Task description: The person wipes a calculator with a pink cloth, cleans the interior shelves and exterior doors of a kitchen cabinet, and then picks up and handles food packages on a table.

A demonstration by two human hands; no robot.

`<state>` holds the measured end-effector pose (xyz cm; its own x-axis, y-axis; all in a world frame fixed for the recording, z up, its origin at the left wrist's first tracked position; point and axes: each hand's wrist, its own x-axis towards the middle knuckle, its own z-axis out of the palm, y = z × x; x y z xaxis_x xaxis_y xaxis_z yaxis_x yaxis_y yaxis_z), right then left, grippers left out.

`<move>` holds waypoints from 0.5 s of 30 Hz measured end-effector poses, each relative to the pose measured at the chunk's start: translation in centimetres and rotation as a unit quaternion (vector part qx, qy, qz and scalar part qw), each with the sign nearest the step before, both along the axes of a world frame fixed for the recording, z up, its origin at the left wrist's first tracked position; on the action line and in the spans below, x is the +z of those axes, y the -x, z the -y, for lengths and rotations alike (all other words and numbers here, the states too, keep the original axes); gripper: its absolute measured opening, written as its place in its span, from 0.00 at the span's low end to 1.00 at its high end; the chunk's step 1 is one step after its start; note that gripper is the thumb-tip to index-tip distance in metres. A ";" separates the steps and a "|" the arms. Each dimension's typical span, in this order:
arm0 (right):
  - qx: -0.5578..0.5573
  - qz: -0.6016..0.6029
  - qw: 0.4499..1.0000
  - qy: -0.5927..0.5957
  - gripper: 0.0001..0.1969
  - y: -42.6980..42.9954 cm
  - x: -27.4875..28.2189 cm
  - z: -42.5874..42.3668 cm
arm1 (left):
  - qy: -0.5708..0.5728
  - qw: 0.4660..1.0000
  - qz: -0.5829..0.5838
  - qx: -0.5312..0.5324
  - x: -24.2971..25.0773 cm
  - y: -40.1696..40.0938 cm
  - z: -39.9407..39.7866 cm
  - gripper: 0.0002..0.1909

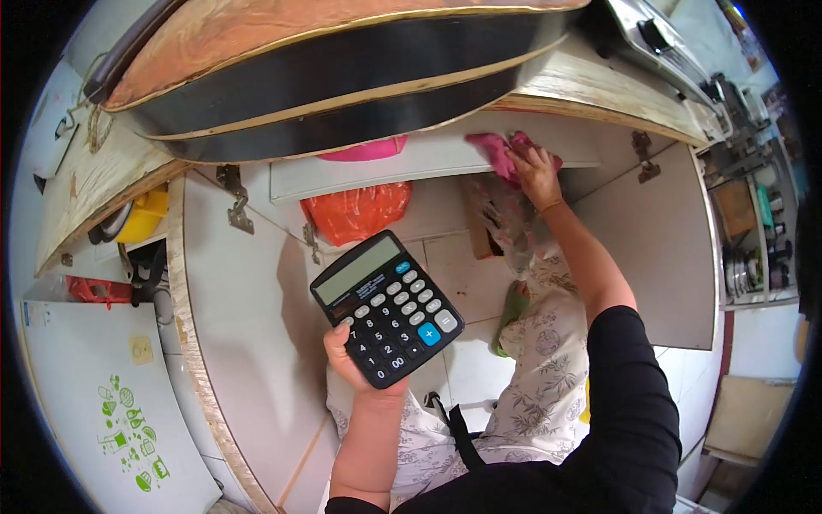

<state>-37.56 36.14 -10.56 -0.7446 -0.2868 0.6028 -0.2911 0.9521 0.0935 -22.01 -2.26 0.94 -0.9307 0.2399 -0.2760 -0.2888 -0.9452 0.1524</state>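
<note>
My left hand [367,369] holds a black desk calculator [387,311] by its lower left corner, thumb on the front edge. Its grey screen and its keys, two of them blue, face up toward me. At the upper right, my right hand [537,175] grips a bunched pink cloth [498,153] on the white shelf [443,151] inside a low cabinet. Part of the cloth is hidden behind the fingers. Under that shelf sit a red plastic bag [356,211] and a clear plastic bag [504,221]. A pink item [364,149] lies farther left on the shelf.
Two cabinet doors, left [237,308] and right [648,257], stand swung out on either side. Overhead, a large round object with black sides [334,83] rests on the wooden counter [597,87]. A white fridge [83,360] with green stickers stands at far left.
</note>
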 end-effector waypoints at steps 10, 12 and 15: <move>0.068 -0.011 0.997 0.047 0.20 2.7 -1.1 13.9 | 0.032 0.998 -0.005 -0.046 -1.3 1.2 -4.8 0.29; 0.081 0.002 0.995 0.052 0.19 3.3 -0.5 13.2 | 0.032 0.997 -0.002 -0.067 -1.3 1.3 -5.4 0.30; 0.064 0.066 0.996 0.012 0.20 3.1 -0.7 8.5 | 0.022 0.996 -0.007 -0.089 -1.6 1.5 -5.9 0.32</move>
<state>-40.66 27.69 -11.24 -0.7764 -0.3706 0.5097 -0.4182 0.9080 0.0232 -23.53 3.62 -0.65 -0.8784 0.3894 -0.2772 -0.4488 -0.8715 0.1978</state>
